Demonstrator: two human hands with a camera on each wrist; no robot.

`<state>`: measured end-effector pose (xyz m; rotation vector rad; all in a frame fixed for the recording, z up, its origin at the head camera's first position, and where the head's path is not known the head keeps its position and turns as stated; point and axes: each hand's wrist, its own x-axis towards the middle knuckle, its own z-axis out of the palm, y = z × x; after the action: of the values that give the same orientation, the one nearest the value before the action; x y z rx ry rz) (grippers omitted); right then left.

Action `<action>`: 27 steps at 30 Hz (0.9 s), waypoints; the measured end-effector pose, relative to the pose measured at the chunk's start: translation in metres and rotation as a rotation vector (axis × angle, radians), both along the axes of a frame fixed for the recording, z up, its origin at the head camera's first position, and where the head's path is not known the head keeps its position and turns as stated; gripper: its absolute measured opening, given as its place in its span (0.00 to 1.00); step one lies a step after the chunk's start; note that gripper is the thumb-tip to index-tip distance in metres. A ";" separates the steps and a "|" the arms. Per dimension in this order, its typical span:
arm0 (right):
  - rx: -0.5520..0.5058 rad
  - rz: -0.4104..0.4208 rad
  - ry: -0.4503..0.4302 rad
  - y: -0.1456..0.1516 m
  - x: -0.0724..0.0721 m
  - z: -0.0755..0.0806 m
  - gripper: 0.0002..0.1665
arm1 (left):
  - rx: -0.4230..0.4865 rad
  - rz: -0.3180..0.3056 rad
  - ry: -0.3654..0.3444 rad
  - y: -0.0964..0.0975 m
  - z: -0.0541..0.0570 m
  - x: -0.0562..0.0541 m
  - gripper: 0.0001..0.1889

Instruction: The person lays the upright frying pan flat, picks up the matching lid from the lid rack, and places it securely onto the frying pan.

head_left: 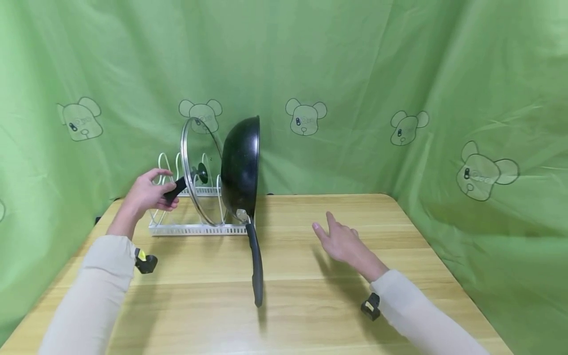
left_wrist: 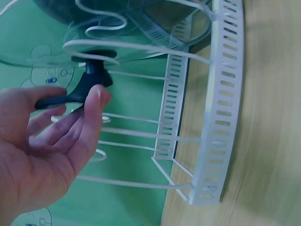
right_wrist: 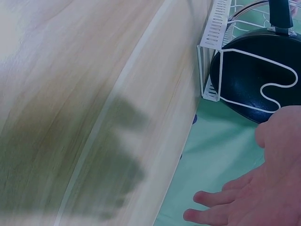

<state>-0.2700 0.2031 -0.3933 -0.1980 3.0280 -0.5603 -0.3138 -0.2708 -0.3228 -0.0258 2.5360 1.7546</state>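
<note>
A glass pot lid point(head_left: 184, 148) with a metal rim stands upright in a white wire rack point(head_left: 195, 230). Its black knob handle point(left_wrist: 91, 82) lies between the thumb and fingers of my left hand point(head_left: 148, 192), which holds it from the left side. In the left wrist view, the fingers of the left hand point(left_wrist: 51, 136) curl about the handle. Just right of the lid, a black wok point(head_left: 240, 167) is propped on its side in the rack, its long handle point(head_left: 256, 266) jutting toward me. My right hand point(head_left: 343, 241) hovers over the table's right half, fingers extended, holding nothing.
The rack stands at the back left of a wooden table point(head_left: 301, 305). Its upright wire dividers point(left_wrist: 141, 134) rise beside the left hand. Green cloth point(head_left: 355, 64) with bear-head drawings hangs behind and along both sides of the table.
</note>
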 end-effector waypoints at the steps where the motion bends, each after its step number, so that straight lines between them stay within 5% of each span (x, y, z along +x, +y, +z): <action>1: -0.001 0.000 0.000 0.000 0.000 0.000 0.55 | 0.003 -0.016 -0.007 -0.002 0.000 -0.001 0.28; 9: -0.005 -0.008 -0.009 0.002 0.001 0.000 0.53 | 0.071 -0.039 -0.044 -0.006 -0.001 -0.002 0.24; 27: -0.069 0.026 -0.052 -0.008 0.005 0.008 0.50 | 0.075 -0.016 -0.019 -0.008 -0.003 -0.004 0.23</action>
<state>-0.2646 0.1948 -0.3850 -0.2219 2.9538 -0.6580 -0.3182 -0.2789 -0.3262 -0.0181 2.4485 1.8330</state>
